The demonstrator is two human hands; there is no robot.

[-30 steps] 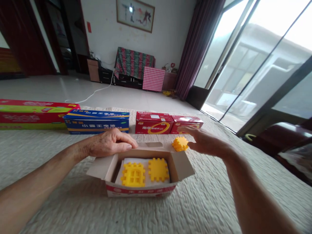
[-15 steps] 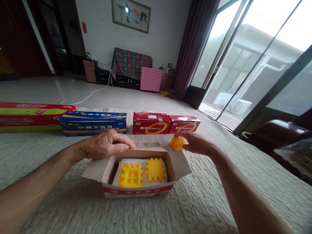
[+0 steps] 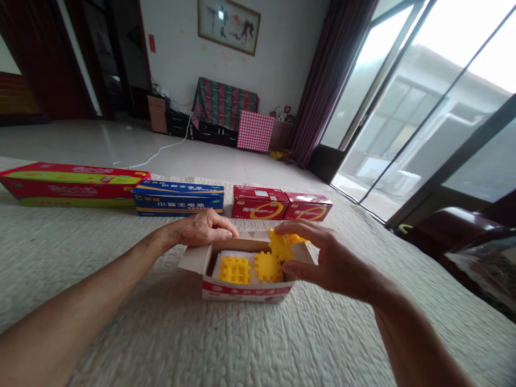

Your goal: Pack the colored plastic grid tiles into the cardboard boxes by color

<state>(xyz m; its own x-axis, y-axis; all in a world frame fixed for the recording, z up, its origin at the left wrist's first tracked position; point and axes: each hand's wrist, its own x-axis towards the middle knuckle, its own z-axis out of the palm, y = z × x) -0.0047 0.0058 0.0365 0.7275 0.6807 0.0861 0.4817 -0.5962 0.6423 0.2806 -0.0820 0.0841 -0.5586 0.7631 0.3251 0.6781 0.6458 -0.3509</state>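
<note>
An open cardboard box (image 3: 242,290) with a red-and-white front sits on the quilted surface before me. Two yellow notched plastic tiles lie flat inside: a gridded one (image 3: 235,269) on the left, a solid one (image 3: 267,266) on the right. My right hand (image 3: 322,258) pinches a third yellow tile (image 3: 281,245), tilted over the box's right side. My left hand (image 3: 201,228) rests with its fingers curled on the box's back-left flap.
Along the far edge of the quilted surface (image 3: 161,333) stand a long red box (image 3: 72,185), a blue box (image 3: 181,198) and two small red boxes (image 3: 260,202) (image 3: 308,206). Beyond lie tiled floor, a curtain and glass doors at the right.
My right hand picked the yellow tile up from beside the box's right flap and brought it left, over the box. The left hand has stayed on the flap. The view has pulled back.
</note>
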